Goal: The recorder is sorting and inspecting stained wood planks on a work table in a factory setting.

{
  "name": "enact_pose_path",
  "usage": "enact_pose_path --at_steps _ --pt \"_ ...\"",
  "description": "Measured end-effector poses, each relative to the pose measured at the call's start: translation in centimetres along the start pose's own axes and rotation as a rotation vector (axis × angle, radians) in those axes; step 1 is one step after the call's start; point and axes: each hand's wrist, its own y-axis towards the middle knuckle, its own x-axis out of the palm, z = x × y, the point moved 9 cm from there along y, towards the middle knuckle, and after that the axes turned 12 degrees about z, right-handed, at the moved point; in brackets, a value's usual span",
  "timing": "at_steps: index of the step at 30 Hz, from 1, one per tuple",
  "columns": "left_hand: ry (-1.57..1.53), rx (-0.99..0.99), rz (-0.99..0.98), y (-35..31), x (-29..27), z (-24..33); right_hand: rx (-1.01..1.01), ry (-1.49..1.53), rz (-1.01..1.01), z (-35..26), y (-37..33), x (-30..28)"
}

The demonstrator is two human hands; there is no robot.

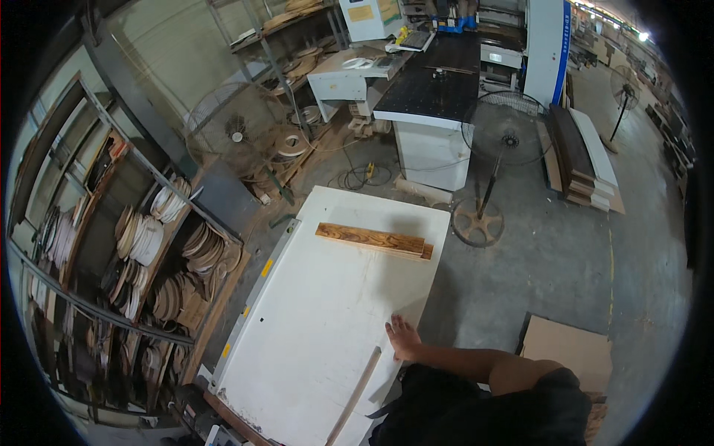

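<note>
My right hand point(402, 338) rests on the right edge of a long white tabletop point(320, 312), fingers apart and holding nothing. Its bare forearm reaches in from the lower right, across my dark clothing. Just below the hand, a narrow brown strip point(355, 394) runs along the tabletop toward the bottom of the view. Farther up the table lie brown wood-grain boards point(372, 239), one partly over another, apart from my hand. My left hand is out of sight.
Left stands a rack point(141, 297) with coiled edging strips. Pedestal fans stand at the far left point(236, 137) and right point(510, 140). Beyond the table is a black-topped machine bed point(435, 82). Stacked panels point(584, 163) lean at right; a cardboard sheet point(565, 349) lies lower right.
</note>
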Motion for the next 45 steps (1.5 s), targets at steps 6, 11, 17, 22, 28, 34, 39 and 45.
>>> enact_pose_path --at_steps 6,11,17,22,28,34,39,45 --pt "-0.001 -0.144 0.02 -5.5 -2.5 -2.2 -0.045 0.012 -0.008 -0.9 0.4 0.1" --pt "-0.025 -0.324 0.064 -13.7 -4.4 -4.1 -0.085 -0.089 -0.024 -0.8 0.0 0.4" --pt "-0.045 -0.366 -0.014 -14.8 -3.4 -4.3 -0.261 -0.277 -0.056 -2.4 0.5 1.0" --pt "-0.047 -0.274 -0.14 -8.4 -1.0 -0.7 -0.198 -0.256 -0.066 -1.6 1.4 4.1" --pt "-0.002 -0.187 -0.28 -3.5 0.6 3.1 -0.131 -0.214 -0.097 -2.1 2.9 6.8" --pt "0.017 -0.133 -0.378 0.5 2.6 8.3 -0.109 -0.176 0.143 0.8 3.5 10.6" --pt "0.041 -0.144 -0.419 2.2 4.0 9.7 -0.169 -0.218 0.028 -2.6 1.9 4.6" --pt "0.07 -0.109 -0.514 5.3 7.3 12.9 -0.144 -0.256 0.113 -1.3 1.3 3.7"
